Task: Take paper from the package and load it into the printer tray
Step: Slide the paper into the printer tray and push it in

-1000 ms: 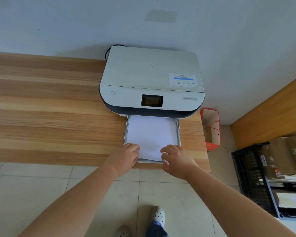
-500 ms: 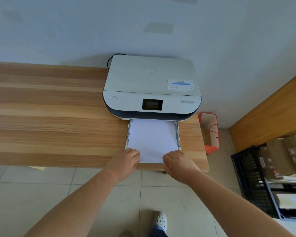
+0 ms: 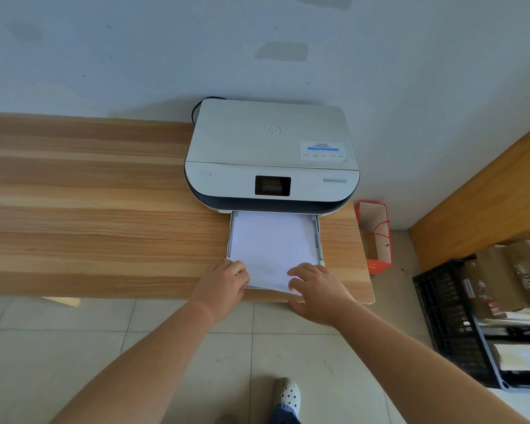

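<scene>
A white printer (image 3: 271,154) with a dark front band stands on the right end of a wooden table (image 3: 89,209), against the wall. Its tray (image 3: 319,237) is pulled out toward me and holds a white stack of paper (image 3: 273,246). My left hand (image 3: 222,289) grips the stack's near left corner. My right hand (image 3: 317,293) grips the near right corner, fingers on top of the sheets. The near edge of the paper sticks out past the tray's front. No paper package is in view.
A red and white paper bag (image 3: 377,237) stands on the floor right of the table. A black crate (image 3: 459,322) with cardboard boxes sits at the far right. Another wooden surface (image 3: 487,203) runs along the right wall. My shoe (image 3: 286,394) is on the tiled floor.
The view has drawn back and tilted a little, so the printer sits lower in the frame. Both hands stay on the near corners of the paper; the stack's near edge looks slightly lifted and skewed.
</scene>
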